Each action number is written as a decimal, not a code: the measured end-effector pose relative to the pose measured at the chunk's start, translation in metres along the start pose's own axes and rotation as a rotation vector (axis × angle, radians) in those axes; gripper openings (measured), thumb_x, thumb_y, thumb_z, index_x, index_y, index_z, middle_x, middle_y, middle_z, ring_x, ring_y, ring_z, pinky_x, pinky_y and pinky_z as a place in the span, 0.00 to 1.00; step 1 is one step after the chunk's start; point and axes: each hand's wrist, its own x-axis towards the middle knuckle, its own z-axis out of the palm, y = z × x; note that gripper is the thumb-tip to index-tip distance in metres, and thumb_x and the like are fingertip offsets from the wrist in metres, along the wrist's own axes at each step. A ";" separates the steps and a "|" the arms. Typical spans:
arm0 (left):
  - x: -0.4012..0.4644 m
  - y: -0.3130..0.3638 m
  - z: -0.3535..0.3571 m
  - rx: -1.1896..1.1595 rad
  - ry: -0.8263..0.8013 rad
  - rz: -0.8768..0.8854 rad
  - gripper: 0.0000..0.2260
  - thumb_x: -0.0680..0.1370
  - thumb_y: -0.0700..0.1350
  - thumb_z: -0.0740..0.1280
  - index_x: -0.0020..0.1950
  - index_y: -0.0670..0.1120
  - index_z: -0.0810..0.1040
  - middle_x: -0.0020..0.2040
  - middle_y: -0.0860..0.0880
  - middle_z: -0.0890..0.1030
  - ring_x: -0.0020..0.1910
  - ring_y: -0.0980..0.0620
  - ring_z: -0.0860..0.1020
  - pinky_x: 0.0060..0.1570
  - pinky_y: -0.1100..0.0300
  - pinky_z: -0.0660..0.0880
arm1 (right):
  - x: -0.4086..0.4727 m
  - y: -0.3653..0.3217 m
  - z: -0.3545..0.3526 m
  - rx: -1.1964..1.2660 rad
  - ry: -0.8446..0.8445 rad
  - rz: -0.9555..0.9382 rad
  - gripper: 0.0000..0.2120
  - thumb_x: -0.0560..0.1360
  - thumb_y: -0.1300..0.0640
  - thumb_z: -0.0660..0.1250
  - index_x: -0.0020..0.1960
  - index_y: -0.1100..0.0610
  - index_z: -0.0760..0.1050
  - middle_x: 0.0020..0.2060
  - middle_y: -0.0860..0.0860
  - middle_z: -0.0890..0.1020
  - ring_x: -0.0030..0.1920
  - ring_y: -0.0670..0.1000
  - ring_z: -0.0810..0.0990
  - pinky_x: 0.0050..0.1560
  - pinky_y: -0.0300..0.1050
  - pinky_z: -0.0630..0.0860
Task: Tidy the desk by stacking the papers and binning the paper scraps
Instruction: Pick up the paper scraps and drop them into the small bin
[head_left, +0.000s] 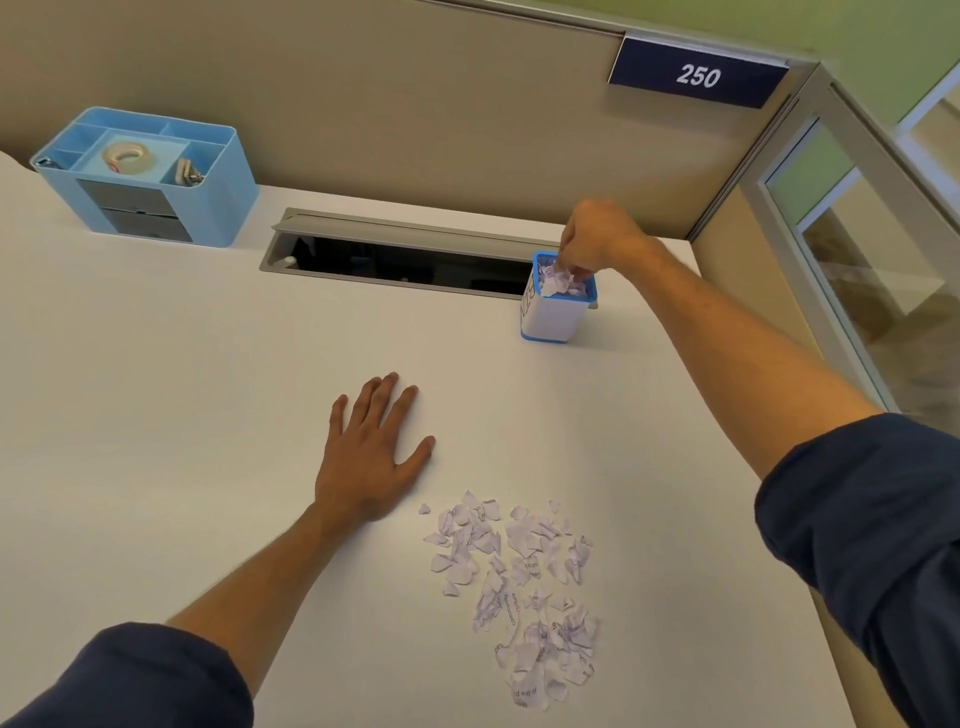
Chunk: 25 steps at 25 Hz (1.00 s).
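A dark blue sign with white numerals on the beige partition wall reads "250". The small blue-rimmed white bin carries dark hand-drawn lettering on its left face, seen edge-on and not readable. Some of the torn white paper scraps on the white desk bear printed fragments; "way of" can be made out on one near the bottom of the pile, the rest are too broken or small to read.

The right hand hangs over the bin's open top, fingers bunched and pointing down into it, touching or pinching the crumpled scraps inside the bin; whether it grips them or has let go cannot be told. The left hand lies flat and spread on the desk, holding nothing, just left of and above the loose pile, which sits near the desk's front edge, well apart from the bin.

A light blue plastic desk organiser stands at the far left with a roll of clear tape and some small metal clips, hard to identify. Behind the bin a grey-framed cable slot opens into darkness. Both dark blue sleeves are cut off by the frame.
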 end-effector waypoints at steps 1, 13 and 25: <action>0.000 0.000 0.000 0.000 -0.002 0.000 0.30 0.79 0.65 0.49 0.78 0.54 0.57 0.80 0.52 0.54 0.79 0.52 0.50 0.76 0.47 0.45 | 0.000 0.001 -0.007 0.043 0.007 0.007 0.11 0.73 0.56 0.73 0.50 0.64 0.80 0.44 0.56 0.85 0.43 0.53 0.85 0.49 0.49 0.82; 0.000 0.000 0.001 0.005 0.001 -0.002 0.30 0.79 0.65 0.49 0.78 0.54 0.58 0.80 0.52 0.54 0.79 0.52 0.51 0.76 0.47 0.45 | 0.001 0.000 0.032 -0.128 -0.001 -0.008 0.19 0.73 0.53 0.72 0.58 0.62 0.74 0.54 0.59 0.80 0.48 0.55 0.79 0.41 0.44 0.70; 0.000 0.000 0.002 -0.002 0.006 -0.002 0.29 0.79 0.64 0.50 0.78 0.54 0.57 0.80 0.53 0.54 0.79 0.52 0.50 0.76 0.46 0.45 | 0.014 -0.004 0.031 -0.118 0.044 -0.032 0.13 0.72 0.60 0.71 0.56 0.63 0.79 0.52 0.59 0.82 0.50 0.56 0.81 0.49 0.48 0.79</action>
